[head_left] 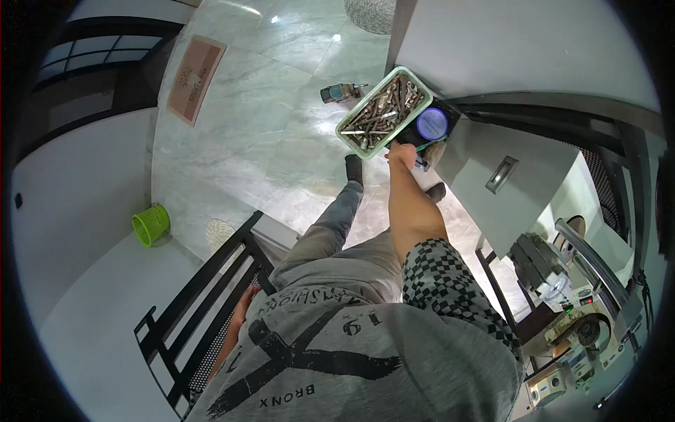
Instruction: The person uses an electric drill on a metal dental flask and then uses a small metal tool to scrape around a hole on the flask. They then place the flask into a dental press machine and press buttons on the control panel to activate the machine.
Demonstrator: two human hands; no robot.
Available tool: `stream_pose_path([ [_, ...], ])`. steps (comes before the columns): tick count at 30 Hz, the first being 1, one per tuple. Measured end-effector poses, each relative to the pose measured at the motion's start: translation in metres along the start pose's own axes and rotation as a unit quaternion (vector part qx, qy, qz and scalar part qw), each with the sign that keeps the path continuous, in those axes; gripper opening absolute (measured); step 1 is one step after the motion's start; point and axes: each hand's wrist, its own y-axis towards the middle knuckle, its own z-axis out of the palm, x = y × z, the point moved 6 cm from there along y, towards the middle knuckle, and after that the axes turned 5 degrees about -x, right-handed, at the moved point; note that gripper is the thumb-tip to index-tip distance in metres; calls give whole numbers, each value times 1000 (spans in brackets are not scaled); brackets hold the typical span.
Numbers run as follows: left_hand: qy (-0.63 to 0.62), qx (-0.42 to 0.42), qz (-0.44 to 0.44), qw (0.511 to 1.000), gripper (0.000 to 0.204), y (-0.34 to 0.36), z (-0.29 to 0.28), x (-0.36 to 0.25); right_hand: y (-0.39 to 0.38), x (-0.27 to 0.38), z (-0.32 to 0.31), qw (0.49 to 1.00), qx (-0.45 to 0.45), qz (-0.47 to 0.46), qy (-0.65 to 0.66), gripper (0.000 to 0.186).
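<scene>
My right hand [401,153] reaches forward beside the near corner of a green plastic tray [357,152] full of bolts and metal rods [382,112]. Its fingers look curled, but what they hold is unclear. Right of the tray is a round purple-lidded tub [432,124] on a dark surface, with small tools [422,162] below it. A teal and black cordless drill [340,93] lies on the floor left of the tray. My left hand [247,299] is low beside me at a black metal bench [197,299], its fingers mostly hidden.
My feet are on the marble floor [260,133]. A cardboard piece [195,79] and green bucket [150,226] are at left, a woven mat [368,15] at top. A grey cabinet [513,190] and metal machinery [538,264] stand at right, beside the wall [520,42].
</scene>
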Motion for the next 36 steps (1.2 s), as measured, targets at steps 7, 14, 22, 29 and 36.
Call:
stream_pose_path([
  [7, 77, 68, 63, 993, 73, 53, -22, 46, -18, -6, -2, 986, 4, -47, 160, 34],
  [14, 204, 102, 122, 966, 73, 76, -23, -9, -64, -26, -18, 940, 18, -50, 336, 32],
  [22, 69, 169, 115, 976, 48, 97, 7, -50, -159, -50, -73, 868, 105, -47, 483, 28],
  [29, 365, 125, 244, 890, 49, 116, -9, -88, -107, -22, -60, 854, 157, 4, 496, 23],
  [36, 223, 90, 214, 947, 48, 68, 10, -132, -91, 0, -67, 797, 224, 51, 558, 17],
])
